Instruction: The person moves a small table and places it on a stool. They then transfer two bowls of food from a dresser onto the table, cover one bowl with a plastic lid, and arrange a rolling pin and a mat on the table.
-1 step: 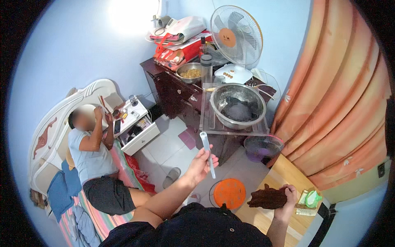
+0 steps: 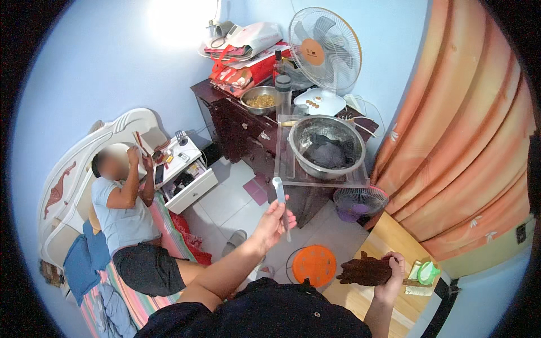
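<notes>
My left hand (image 2: 272, 227) is raised over the floor, its fingers closed round a slim, pale, translucent stick (image 2: 280, 193). The stick stands nearly upright, its rounded end above my fingers and its other end below them. Above the wooden table at the right, my right hand (image 2: 393, 276) grips one end of a dark brown, rough-surfaced flat piece (image 2: 365, 270) with ragged edges. Its exact kind I cannot make out. A metal basin (image 2: 327, 147) with dark grey stuff inside sits on a clear-topped stand beyond my left hand.
At the left a person (image 2: 128, 208) reclines on a striped bed beside an open white drawer (image 2: 193, 191). An orange round stool (image 2: 314, 265) stands before me. The dark cabinet (image 2: 239, 132) bears bags and a steel bowl. A fan (image 2: 325, 49) and an orange curtain (image 2: 451, 129) are behind.
The stick in my left hand has turned slightly, and that hand has shifted a little left and down. My right hand keeps its hold on the brown piece.
</notes>
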Tool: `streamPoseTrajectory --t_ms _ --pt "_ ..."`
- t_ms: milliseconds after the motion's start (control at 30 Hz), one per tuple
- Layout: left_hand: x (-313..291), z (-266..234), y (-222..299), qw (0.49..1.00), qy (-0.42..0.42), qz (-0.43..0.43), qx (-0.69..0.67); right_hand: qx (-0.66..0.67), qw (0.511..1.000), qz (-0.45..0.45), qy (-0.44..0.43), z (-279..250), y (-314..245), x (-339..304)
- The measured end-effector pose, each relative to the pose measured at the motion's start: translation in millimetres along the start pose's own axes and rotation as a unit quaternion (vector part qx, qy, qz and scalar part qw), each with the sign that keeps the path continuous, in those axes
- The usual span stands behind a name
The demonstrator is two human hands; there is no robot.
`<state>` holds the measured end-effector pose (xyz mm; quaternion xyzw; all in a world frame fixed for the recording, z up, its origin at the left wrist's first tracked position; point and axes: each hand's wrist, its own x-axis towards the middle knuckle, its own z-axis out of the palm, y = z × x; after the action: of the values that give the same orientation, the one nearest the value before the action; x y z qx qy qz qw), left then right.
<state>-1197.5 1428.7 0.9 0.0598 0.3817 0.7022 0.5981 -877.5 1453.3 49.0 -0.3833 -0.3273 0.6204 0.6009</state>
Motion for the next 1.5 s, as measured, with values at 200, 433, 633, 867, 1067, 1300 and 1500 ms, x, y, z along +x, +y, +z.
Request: streamPoseTrajectory --t_ms 200,433,633,867,1067,1300,1500 --pt "63 -34 50 0.999 -0.018 -0.043 -0.023 -0.001 0.999 -0.044 -0.012 65 27 4" --pt "92 -24 60 0.994 -0.046 -0.023 0.097 0.018 0.996 -0.053 0.071 73 54 -9" --pt "100 -12 41 0.993 -0.111 0.018 0.031 -0.050 0.995 -0.012 0.085 72 71 -18" --pt "127 -18 57 0.998 -0.044 0.010 0.032 -0.067 0.993 -0.012 0.092 66 60 -21" --pt "124 -17 38 1.000 0.010 -0.012 0.008 -0.047 0.995 -0.006 0.085 30 44 -12" --pt "66 15 3 0.993 -0.054 0.000 0.107 -0.031 0.999 0.000 0.040 20 30 11" --pt "13 35 -35 0.968 -0.135 -0.082 0.197 -0.001 0.998 0.065 -0.021 35 29 26"
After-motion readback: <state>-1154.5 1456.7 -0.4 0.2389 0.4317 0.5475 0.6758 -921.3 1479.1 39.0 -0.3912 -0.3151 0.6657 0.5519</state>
